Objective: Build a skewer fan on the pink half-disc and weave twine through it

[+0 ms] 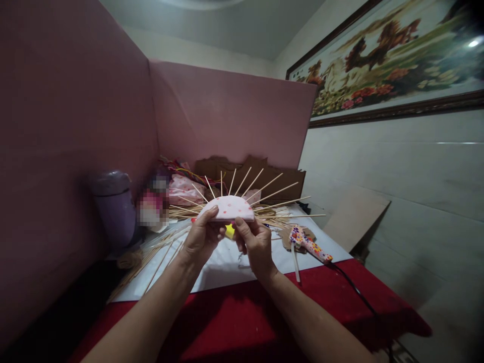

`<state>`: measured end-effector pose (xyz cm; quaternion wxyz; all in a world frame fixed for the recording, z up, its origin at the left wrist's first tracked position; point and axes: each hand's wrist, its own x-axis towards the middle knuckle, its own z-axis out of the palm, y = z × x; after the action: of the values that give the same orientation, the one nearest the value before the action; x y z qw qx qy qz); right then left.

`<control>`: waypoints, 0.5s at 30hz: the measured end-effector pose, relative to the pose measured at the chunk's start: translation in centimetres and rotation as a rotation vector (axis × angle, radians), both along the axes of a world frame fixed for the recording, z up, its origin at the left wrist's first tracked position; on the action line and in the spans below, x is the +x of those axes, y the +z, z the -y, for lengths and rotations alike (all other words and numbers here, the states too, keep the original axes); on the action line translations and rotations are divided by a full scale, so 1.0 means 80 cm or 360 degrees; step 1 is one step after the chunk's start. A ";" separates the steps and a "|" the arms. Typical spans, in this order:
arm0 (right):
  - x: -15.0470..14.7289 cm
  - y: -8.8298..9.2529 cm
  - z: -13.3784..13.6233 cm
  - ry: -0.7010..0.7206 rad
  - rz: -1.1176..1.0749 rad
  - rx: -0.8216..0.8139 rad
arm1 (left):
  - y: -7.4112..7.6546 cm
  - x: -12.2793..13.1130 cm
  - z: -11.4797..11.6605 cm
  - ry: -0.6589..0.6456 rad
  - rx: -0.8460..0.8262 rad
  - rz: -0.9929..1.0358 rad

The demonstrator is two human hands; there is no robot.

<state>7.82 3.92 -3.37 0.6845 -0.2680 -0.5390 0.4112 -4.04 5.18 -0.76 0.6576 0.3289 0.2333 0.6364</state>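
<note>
Between my two hands is a half-round piece covered in white fabric with pink dots (pixel 230 207), its flat edge toward me. Several thin wooden sticks (pixel 269 182) fan out from its curved rim like rays. My left hand (pixel 202 237) grips the left end of the flat edge, thumb on the front face. Around the right end closes my right hand (pixel 255 242), its thumb on the lower edge. The other fingers are partly hidden behind the piece. It is held up above the table.
A flower-patterned glue gun (pixel 312 244) lies on cardboard at the right, its black cord trailing off the red cloth (pixel 242 327). Loose sticks (pixel 161 267) cover the white sheet's left side. A purple flask (pixel 115 209) stands far left; torn cardboard (pixel 283 174) leans at the back.
</note>
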 end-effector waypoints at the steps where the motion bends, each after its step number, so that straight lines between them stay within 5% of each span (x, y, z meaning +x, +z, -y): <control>1: 0.000 0.000 0.000 -0.0002 0.0000 0.0002 | 0.000 0.000 0.000 -0.0001 -0.0059 0.0014; 15: 0.000 -0.001 -0.001 -0.0020 0.0003 0.0035 | 0.001 -0.005 -0.005 -0.0006 -0.0247 0.0050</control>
<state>7.85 3.96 -3.46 0.6894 -0.2643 -0.5425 0.4008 -4.41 5.58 -0.71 0.6859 0.2674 0.2709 0.6202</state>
